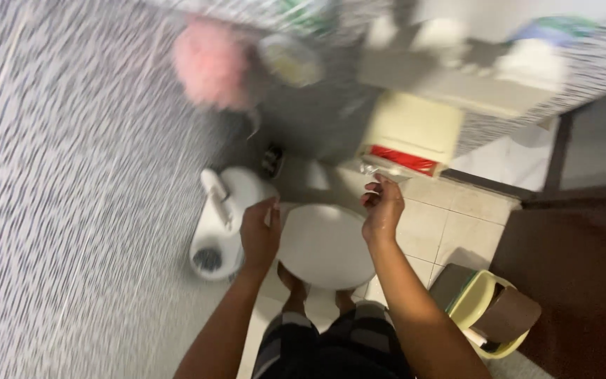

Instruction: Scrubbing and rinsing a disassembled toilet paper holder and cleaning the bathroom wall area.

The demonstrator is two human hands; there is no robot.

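Both-handed, left hand (259, 237) and right hand (383, 210) grip round white lid (325, 245) edges, fingers curled

A round seat lid (325, 245) sits at the centre of the frame, with the left hand (259, 237) at its left edge and the right hand (383, 209) at its upper right edge. Left of the lid, against the wall, stands a brush holder (222, 224). Above the right hand a flat box (408, 137) hangs below a shelf (457, 84) in the upper right. A puff sponge (212, 63) hangs at upper centre-left. In the lower right, a small bin (485, 312) stands on the tiled floor (457, 224), just left of a door (583, 281).
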